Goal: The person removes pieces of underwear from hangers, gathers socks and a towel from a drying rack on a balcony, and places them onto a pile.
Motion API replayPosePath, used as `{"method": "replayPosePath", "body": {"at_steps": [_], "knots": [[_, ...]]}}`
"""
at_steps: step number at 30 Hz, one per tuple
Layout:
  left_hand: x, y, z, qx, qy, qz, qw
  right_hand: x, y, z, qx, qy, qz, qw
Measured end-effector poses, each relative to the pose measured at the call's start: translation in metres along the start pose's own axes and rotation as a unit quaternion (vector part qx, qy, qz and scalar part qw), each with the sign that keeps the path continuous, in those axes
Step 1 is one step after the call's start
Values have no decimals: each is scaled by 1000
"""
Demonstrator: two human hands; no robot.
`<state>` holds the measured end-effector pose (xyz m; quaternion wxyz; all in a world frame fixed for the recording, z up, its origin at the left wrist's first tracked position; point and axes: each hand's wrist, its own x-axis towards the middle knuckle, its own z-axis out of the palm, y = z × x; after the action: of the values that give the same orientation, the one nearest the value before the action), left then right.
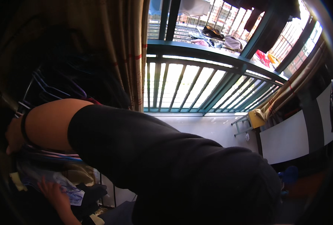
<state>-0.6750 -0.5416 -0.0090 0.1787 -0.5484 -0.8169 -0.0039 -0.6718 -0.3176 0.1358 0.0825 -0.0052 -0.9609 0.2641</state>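
My right arm, in a black sleeve, reaches across the view to the left. My right hand (14, 135), with a dark band around the wrist, is at the far left beside a rack with clothes hangers (47, 87); its grip is too dark to make out. Below it, my left hand (52, 192) has its fingers apart against clear plastic (61, 178) and a purplish hanger (73, 190). Pink and blue hanger edges (57, 155) show under my right forearm. Dark cloth (92, 197) lies right of my left hand.
A beige curtain (132, 56) hangs beside teal window railings (183, 84); laundry (234, 42) lies on a rack outside. A step stool (243, 126) with a yellow top stands on the pale floor (205, 126). At the right is a white panel with a dark stripe (287, 137).
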Motion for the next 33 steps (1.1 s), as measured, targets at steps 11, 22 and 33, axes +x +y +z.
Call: {"method": "replayPosePath", "body": {"at_steps": [11,22,33], "knots": [[-29,92,-73,45,27,0,999,-219,67,-53,-124,80,-35,988],[9,307,-132,-196,488,-124,842,-647,218,-92,-42,211,229,949],[220,642,-135,-450,188,353,799,-921,191,-113,-38,328,429,841]]}}
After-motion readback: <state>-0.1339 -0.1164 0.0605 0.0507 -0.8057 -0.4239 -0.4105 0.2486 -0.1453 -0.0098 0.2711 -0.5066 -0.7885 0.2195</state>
